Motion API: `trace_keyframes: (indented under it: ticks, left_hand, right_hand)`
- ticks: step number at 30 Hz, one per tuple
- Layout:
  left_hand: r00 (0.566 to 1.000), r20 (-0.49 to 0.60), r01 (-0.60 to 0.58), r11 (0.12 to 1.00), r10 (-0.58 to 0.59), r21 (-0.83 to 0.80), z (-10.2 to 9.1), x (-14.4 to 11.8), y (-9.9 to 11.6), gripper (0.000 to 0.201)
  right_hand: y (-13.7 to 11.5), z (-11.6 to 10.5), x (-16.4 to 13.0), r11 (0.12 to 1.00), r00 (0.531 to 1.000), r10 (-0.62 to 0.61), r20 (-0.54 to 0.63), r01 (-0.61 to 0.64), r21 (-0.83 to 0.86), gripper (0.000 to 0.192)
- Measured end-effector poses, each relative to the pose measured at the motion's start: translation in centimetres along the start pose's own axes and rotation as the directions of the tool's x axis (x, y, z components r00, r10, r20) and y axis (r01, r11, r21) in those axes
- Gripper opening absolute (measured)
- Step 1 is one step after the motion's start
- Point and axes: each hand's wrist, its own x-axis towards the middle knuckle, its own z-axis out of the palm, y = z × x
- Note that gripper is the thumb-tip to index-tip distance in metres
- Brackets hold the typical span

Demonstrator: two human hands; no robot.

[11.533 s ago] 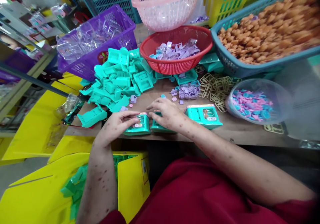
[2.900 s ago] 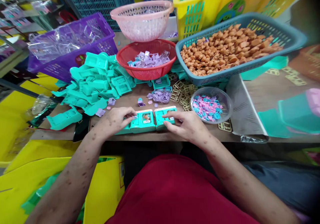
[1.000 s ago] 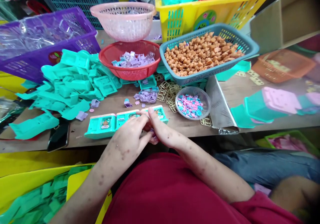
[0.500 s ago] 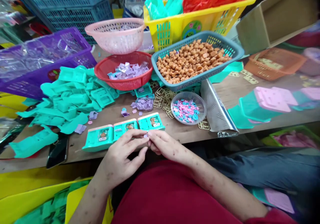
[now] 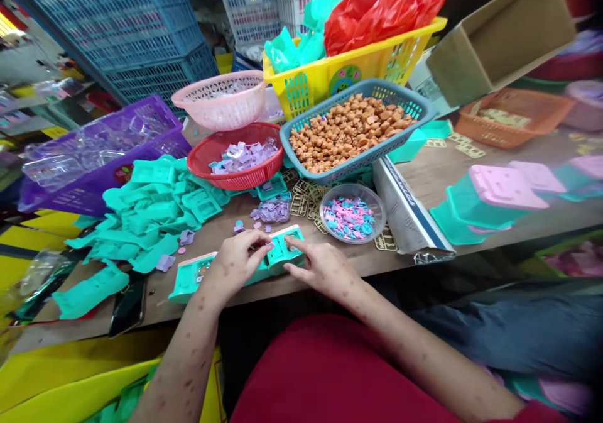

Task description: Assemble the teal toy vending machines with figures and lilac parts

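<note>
My left hand (image 5: pixel 235 263) is over the row of turquoise plastic cases, thumb and fingertips pinched on a small purple piece (image 5: pixel 270 245). My right hand (image 5: pixel 325 267) has its index finger stretched onto the right-hand turquoise case (image 5: pixel 279 254), by a small brown part set in it. The right thumb sticks out near that case's front edge, apart from the index finger. At the left end of the row, another turquoise case (image 5: pixel 186 278) is partly covered by my left hand, which also hides much of the middle one.
Behind the cases are small purple parts (image 5: pixel 272 211) and a clear bowl (image 5: pixel 325 225) of pink and blue bits. A red basket (image 5: pixel 207 175), a blue-grey basket (image 5: pixel 325 175) of brown pieces and a heap of turquoise parts (image 5: pixel 146 203) stand around. A phone (image 5: pixel 127 307) lies at left.
My hands were together in front of the cases. They have moved apart and forward, my left with the purple piece, my right onto the right-hand case. The view has shifted slightly.
</note>
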Motion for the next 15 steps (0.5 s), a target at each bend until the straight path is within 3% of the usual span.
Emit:
trace_keyframes:
  ticks: [6,15]
  left_hand:
    - [0.999,0.05,-0.022,0.996,0.018,0.082,1.3,1.7,-1.7,0.018]
    - [0.989,0.125,-0.11,0.97,0.084,0.218,1.7,2.2,-1.8,0.015]
  right_hand:
    - [0.1,-0.1,0.2,0.985,0.996,0.087,0.011,-0.085,-0.153,0.051]
    - [0.1,-0.1,-0.2,0.985,0.995,0.098,-0.003,-0.098,-0.142,0.048]
